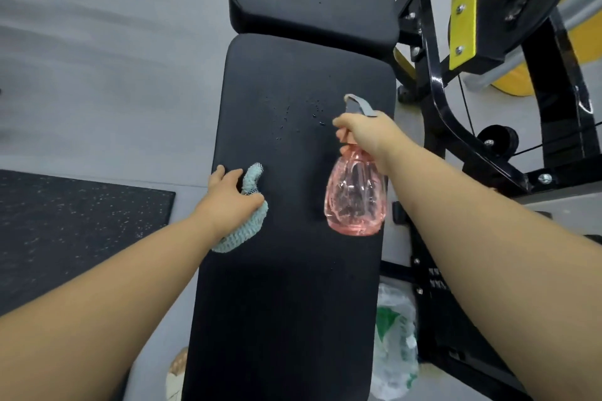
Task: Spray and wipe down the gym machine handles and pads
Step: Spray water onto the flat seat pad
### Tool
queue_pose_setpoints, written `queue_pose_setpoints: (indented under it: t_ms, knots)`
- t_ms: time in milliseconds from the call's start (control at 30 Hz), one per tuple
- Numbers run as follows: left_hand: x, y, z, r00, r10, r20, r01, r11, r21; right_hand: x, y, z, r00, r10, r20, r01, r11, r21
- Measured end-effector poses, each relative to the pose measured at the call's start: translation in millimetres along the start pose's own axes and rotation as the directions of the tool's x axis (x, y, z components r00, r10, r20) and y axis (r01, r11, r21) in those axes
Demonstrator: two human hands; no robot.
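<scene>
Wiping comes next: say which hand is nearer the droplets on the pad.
Right. Right hand, holding the bottle, is beside the droplets; left hand, gripping the cloth, lies farther back.

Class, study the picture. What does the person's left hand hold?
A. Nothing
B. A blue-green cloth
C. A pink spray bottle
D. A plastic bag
B: the left hand grips the cloth against the pad, while the right hand holds the bottle.
</scene>
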State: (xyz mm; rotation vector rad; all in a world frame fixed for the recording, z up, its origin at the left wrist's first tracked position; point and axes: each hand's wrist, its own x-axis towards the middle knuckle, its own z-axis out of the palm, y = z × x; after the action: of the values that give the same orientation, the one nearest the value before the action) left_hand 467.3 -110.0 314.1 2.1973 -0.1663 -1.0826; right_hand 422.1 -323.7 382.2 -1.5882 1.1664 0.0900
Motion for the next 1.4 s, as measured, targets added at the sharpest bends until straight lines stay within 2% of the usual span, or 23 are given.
queue_pose_setpoints:
  t_ms: [67,133,267,400,567,667,733,867,1000,1100,1167,1233,1333,1400]
  knots:
    - [-3,-7,-5,0.999,0.029,-0.027,-0.030,0.999,-0.015,-4,-2,26,0.996,-0.053,0.076,0.060,0.995,-0.082]
    - [-6,-14,-7,0.997,0.050,-0.063,-0.054,0.996,-0.069,-10,2,50,0.986,-0.040,0.160,0.053,0.996,-0.077]
    - [-23,-33,-6,0.989,-0.063,-0.137,0.038,0.982,-0.183,-31,29,80,0.964,0.013,0.267,0.016,0.994,-0.105]
    - [-41,-58,-1,0.976,-0.217,-0.032,0.204,0.950,-0.237,-63,67,87,0.944,0.015,0.331,0.077,0.962,-0.263]
    - [-54,-79,11,0.980,-0.197,0.029,0.196,0.935,-0.297,-101,117,85,0.932,0.099,0.348,0.003,0.960,-0.280]
    - [-62,-89,13,0.981,-0.187,0.046,0.193,0.943,-0.271,-121,137,89,0.932,0.062,0.357,0.055,0.949,-0.309]
    - [-68,-96,14,0.984,-0.169,0.065,0.180,0.951,-0.251,-136,151,94,0.941,0.045,0.335,0.075,0.939,-0.335]
    - [-82,-115,13,0.978,-0.156,0.137,0.182,0.961,-0.208,-167,179,105,0.945,0.099,0.312,0.024,0.930,-0.367]
    - [-105,-136,20,0.980,-0.109,0.168,0.135,0.979,-0.153,-199,213,107,0.962,0.068,0.264,0.033,0.933,-0.359]
    - [-121,-153,35,0.978,-0.052,0.202,0.070,0.994,-0.086,-225,252,102,0.980,0.157,0.125,-0.106,0.935,-0.339]
    - [-132,-162,50,0.972,-0.019,0.233,0.023,1.000,-0.018,-239,279,95,0.973,0.232,-0.008,-0.224,0.930,-0.291]
    - [-145,-164,67,0.963,0.024,0.267,-0.034,0.999,0.034,-251,301,84,0.951,0.277,-0.135,-0.298,0.940,-0.168]
    - [-159,-165,90,0.947,0.050,0.317,-0.086,0.991,0.101,-259,319,68,0.906,0.352,-0.234,-0.358,0.933,0.016]
    - [-164,-164,102,0.939,0.059,0.340,-0.110,0.985,0.134,-261,327,59,0.880,0.408,-0.245,-0.395,0.913,0.101]
